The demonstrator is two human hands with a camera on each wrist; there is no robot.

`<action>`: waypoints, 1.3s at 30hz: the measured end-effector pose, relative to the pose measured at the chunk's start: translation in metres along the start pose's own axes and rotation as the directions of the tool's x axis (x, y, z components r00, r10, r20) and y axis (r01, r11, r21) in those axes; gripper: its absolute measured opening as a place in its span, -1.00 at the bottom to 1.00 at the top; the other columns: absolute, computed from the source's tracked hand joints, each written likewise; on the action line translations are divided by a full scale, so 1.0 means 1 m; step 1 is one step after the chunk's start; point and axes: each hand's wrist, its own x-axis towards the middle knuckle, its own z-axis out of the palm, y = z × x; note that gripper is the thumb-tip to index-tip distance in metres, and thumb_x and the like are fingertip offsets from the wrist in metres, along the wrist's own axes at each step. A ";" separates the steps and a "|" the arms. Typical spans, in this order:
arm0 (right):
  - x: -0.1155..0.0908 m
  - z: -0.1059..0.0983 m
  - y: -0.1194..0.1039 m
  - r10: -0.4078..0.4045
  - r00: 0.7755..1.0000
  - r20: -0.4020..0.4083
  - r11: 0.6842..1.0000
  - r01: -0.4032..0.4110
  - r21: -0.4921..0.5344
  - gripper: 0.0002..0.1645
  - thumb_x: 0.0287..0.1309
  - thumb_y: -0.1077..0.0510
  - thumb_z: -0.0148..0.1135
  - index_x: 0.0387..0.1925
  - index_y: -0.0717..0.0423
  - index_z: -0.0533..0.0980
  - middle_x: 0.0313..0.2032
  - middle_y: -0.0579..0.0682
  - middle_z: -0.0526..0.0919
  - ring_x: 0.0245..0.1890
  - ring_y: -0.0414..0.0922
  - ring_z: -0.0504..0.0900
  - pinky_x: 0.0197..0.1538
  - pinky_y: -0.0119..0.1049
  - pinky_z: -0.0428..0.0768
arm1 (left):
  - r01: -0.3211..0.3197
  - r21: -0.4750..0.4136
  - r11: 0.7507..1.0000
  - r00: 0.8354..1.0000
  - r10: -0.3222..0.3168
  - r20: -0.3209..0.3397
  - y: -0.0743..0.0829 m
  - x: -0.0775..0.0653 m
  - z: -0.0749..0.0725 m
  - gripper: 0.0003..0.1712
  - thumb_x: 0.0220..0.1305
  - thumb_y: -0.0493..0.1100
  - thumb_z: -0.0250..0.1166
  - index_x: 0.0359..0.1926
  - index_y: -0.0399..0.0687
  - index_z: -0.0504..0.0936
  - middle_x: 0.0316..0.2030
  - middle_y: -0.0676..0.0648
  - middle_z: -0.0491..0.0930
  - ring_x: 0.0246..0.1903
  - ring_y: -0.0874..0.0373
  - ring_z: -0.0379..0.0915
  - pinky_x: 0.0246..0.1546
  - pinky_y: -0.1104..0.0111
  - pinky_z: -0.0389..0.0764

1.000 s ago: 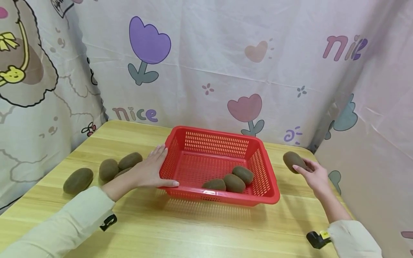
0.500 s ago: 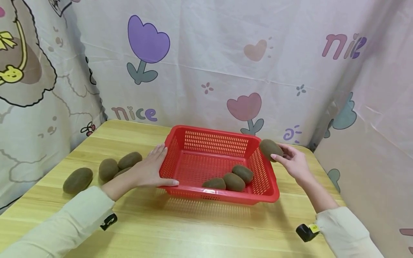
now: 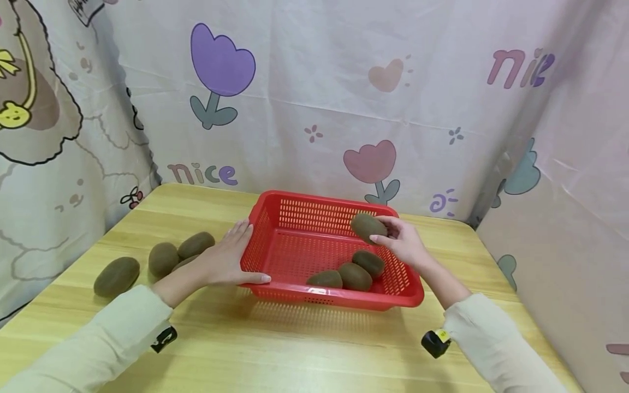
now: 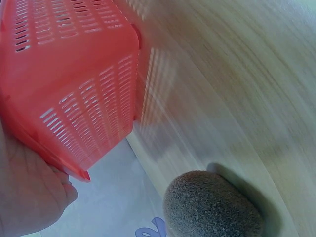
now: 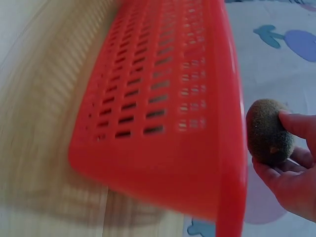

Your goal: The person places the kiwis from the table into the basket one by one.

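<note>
A red plastic basket [image 3: 295,295] with slotted walls stands mid-table, holding several brown fuzzy kiwis [image 3: 355,277] toward its front right. My left hand [image 3: 227,261] rests on its left rim, fingers extended along the side and thumb laid over the front rim. My right hand [image 3: 404,240] pinches another kiwi [image 3: 367,227] between thumb and fingers, above the basket's right rear part. In the right wrist view, that kiwi [image 5: 267,131] shows beyond the basket rim [image 5: 232,148], the thumb on top and fingers beneath.
Several more kiwis [image 3: 164,259] lie on the wooden table [image 3: 304,355] left of the basket, partly hidden behind the left forearm. One kiwi [image 3: 117,277] sits apart at the far left. Printed cloth [image 3: 295,98] hangs behind and at both sides of the table.
My right hand has carried its kiwi leftward from beside the basket to over its inside. My left hand stays on the rim; the basket and other kiwis keep their places.
</note>
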 end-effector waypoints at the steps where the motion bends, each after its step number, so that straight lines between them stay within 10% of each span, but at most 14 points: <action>1: 0.002 0.004 -0.001 -0.008 1.000 0.008 1.000 0.008 0.001 -0.44 0.15 0.23 0.21 0.19 0.28 0.35 0.08 0.29 0.49 0.01 0.11 0.54 0.06 -0.10 0.58 | -0.001 0.001 1.000 1.000 0.001 -0.001 0.000 0.000 0.000 0.41 -0.16 0.52 0.21 0.40 -0.38 -0.16 0.43 -0.33 -0.17 0.41 -0.27 -0.29 0.28 -0.20 0.11; 22: 0.023 0.060 -0.007 -0.081 0.983 0.162 0.997 0.083 -0.002 -0.51 0.08 0.29 0.25 0.08 0.31 0.43 -0.06 0.25 0.58 -0.12 0.02 0.59 -0.06 -0.18 0.61 | -0.004 0.004 1.000 1.000 0.004 -0.004 -0.001 0.001 0.000 0.41 -0.15 0.52 0.20 0.41 -0.36 -0.16 0.43 -0.33 -0.18 0.41 -0.27 -0.30 0.29 -0.20 0.08; 39: 0.023 0.083 0.002 -0.129 0.954 0.270 0.950 0.198 -0.242 -0.54 0.03 0.30 0.30 0.03 0.22 0.49 -0.07 0.15 0.60 -0.11 -0.01 0.56 -0.05 -0.13 0.58 | -0.002 0.007 1.000 1.000 0.002 -0.004 0.000 0.000 0.000 0.41 -0.15 0.53 0.20 0.41 -0.37 -0.16 0.43 -0.33 -0.18 0.41 -0.28 -0.29 0.26 -0.20 0.14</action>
